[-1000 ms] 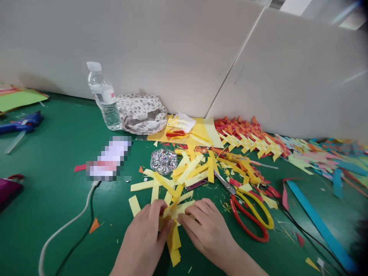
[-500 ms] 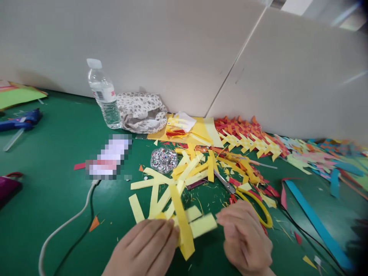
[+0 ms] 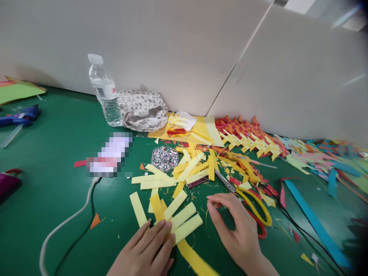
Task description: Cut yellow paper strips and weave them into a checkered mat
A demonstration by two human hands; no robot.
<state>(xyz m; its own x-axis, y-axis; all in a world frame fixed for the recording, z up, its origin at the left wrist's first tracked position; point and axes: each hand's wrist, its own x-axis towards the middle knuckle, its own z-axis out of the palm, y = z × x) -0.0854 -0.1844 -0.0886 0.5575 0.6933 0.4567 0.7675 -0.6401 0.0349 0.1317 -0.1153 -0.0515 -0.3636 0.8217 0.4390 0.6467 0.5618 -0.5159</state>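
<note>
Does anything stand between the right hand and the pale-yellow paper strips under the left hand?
Only a thin yellowish sliver lies on the green tabletop between the right hand and those pale-yellow paper strips; nothing visible blocks the way.

the left hand (image 3: 148,245) covers the middle of the yellow strips (image 3: 188,229), so i can't tell how they cross. the right hand (image 3: 237,232) hides part of the red scissor handle (image 3: 262,229). the phone (image 3: 110,153) is blurred squares, the glue gun (image 3: 23,117) cut off leftward.
</note>
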